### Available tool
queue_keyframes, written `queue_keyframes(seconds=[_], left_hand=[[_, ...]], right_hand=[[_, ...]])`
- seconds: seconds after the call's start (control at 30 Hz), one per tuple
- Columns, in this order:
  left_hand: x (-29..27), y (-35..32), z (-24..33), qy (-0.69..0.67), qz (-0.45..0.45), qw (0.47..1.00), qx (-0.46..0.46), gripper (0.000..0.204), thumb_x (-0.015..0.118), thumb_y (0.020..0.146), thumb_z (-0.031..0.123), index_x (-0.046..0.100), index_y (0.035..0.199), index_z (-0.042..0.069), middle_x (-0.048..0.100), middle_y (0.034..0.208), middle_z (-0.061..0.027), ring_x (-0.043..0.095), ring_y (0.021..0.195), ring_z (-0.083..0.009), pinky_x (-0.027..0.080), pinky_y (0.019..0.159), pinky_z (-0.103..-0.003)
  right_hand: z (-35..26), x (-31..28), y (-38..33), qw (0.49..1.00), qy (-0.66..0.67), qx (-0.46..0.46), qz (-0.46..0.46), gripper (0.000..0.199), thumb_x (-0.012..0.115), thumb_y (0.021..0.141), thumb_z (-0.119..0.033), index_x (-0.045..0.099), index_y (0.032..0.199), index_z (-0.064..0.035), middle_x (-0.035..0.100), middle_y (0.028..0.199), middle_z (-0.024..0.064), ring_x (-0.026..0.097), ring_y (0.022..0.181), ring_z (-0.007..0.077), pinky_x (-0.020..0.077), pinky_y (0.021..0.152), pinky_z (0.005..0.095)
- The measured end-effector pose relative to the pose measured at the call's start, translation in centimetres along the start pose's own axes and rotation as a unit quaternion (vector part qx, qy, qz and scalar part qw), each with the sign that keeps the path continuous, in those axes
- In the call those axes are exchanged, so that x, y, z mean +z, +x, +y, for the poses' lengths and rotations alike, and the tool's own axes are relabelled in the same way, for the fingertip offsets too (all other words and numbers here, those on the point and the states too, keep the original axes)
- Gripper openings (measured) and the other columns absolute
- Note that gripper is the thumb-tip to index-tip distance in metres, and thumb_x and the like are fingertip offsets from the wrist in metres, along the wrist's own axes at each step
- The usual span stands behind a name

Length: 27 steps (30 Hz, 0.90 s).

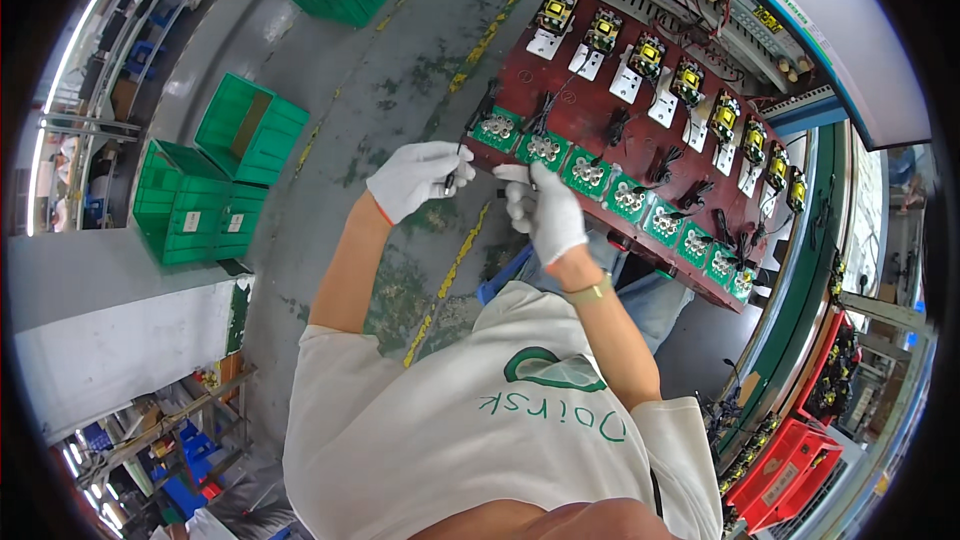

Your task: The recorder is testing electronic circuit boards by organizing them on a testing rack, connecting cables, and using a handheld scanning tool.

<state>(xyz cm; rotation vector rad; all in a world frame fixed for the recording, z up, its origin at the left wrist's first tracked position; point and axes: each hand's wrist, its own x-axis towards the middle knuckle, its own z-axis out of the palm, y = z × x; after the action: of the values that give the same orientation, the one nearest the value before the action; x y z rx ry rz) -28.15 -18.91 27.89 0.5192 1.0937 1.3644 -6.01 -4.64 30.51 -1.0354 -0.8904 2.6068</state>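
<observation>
Well, the left gloved hand (412, 184) has its fingers closed on a thin black cord (450, 183), just off the corner of the dark red desk (585, 115). Beside it, the right gloved hand (553, 215) curls near the row of green circuit boards (585, 172) lying there; whether its fingers grip anything, I can't tell.

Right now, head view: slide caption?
Gloved left hand holding a small dark piece, right hand near a dark-red board bearing green circuit boards.
</observation>
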Motion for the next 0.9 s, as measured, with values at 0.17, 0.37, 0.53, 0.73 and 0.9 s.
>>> queue_keyframes(seconds=[0.17,0.37,0.53,0.73,0.9], left_hand=[[-0.2,1.2,0.2,-0.175,-0.088,0.98,0.021,0.028,0.065,0.099,0.004,0.066,0.127,0.0,0.073,0.12,-0.0181,0.064,0.091,-0.0147,0.052,0.078,-0.025],[2.5,5.0,3.8,0.049,0.148,0.967,0.2,0.02,0.072,0.095,0.004,0.073,0.114,-0.002,0.075,0.11,-0.0127,0.064,0.085,-0.0126,0.052,0.07,-0.023],[3.9,7.0,4.4,0.205,0.161,0.955,0.141,0.009,0.074,0.093,0.006,0.077,0.096,-0.003,0.078,0.099,-0.0082,0.064,0.08,-0.011,0.052,0.068,-0.022],[4.4,7.6,4.0,0.332,0.186,0.913,0.148,0.011,0.074,0.089,0.008,0.079,0.093,-0.001,0.08,0.099,-0.0052,0.07,0.083,-0.0133,0.055,0.075,-0.025],[5.3,7.4,3.6,0.526,0.186,0.793,0.244,0.013,0.076,0.087,0.011,0.08,0.094,0.001,0.079,0.094,-0.0051,0.068,0.078,-0.017,0.054,0.075,-0.027]], right_hand=[[-5.6,-1.8,-2.3,0.982,0.129,-0.029,-0.137,0.027,0.059,0.102,-0.014,0.07,0.122,0.0007,0.057,0.081,-0.0009,0.046,0.064,0.0081,0.0305,0.049,0.0219],[-6.0,-1.8,-4.6,0.938,-0.317,-0.135,0.045,0.021,0.066,0.098,-0.015,0.073,0.113,-0.0022,0.064,0.079,0.0042,0.053,0.062,0.0143,0.0406,0.054,0.0264],[-3.6,-1.8,-4.5,0.595,-0.621,-0.47,0.199,0.02,0.07,0.095,-0.019,0.074,0.107,-0.004,0.07,0.079,0.0101,0.061,0.063,0.0238,0.0495,0.061,0.034],[-2.3,-3.4,-3.4,0.61,-0.661,-0.364,0.241,0.02,0.074,0.091,-0.02,0.075,0.104,-0.0038,0.073,0.082,0.0124,0.066,0.067,0.0307,0.053,0.066,0.0395],[-1.9,-3.2,-1.0,0.557,-0.728,-0.327,0.227,0.021,0.075,0.089,-0.018,0.074,0.103,-0.0032,0.074,0.082,0.0115,0.068,0.07,0.0313,0.0537,0.067,0.04]])
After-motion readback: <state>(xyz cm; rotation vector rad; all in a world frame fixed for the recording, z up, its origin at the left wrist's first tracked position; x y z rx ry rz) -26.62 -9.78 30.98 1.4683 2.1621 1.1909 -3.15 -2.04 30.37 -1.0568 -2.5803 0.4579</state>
